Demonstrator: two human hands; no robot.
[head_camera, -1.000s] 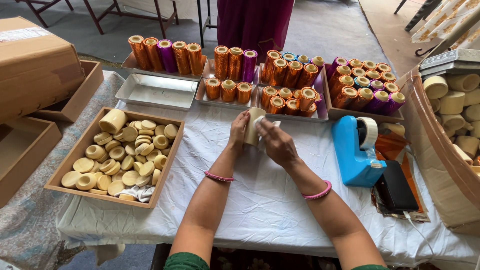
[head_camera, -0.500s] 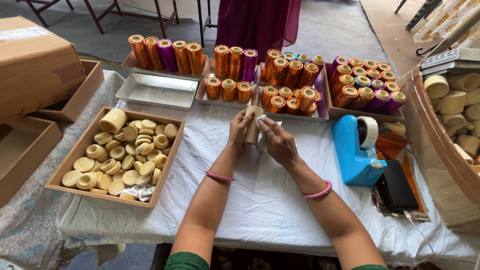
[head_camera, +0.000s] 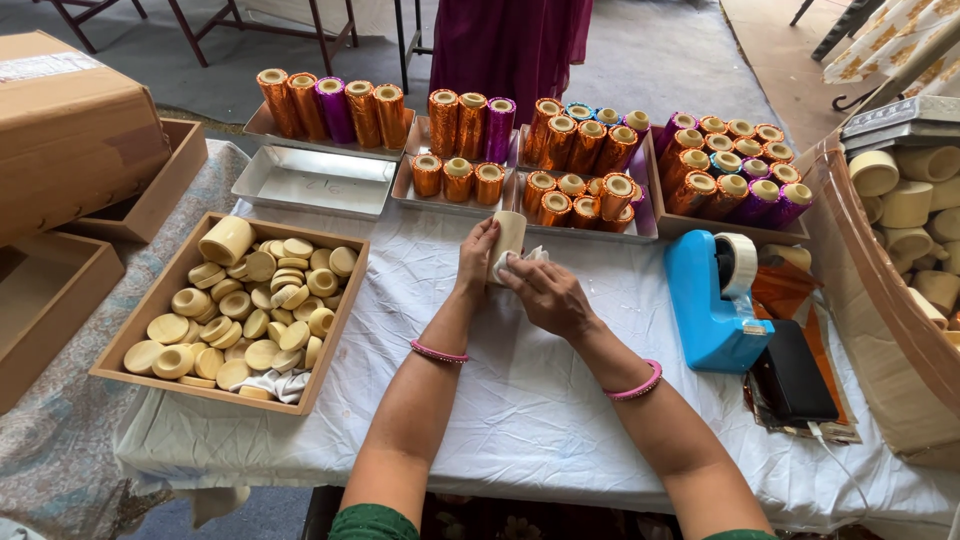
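Head view shows you a pale cream cylindrical tube, probably light, stiff and crushable, held upright above the white tablecloth, so keep your left hand wrapped around its side while your right hand pinches a small white cloth against it.

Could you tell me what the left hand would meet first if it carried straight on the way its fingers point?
Probably the metal tray of foil-wrapped rolls just beyond the left hand, which holds a cream cylinder; depth is hard to judge.
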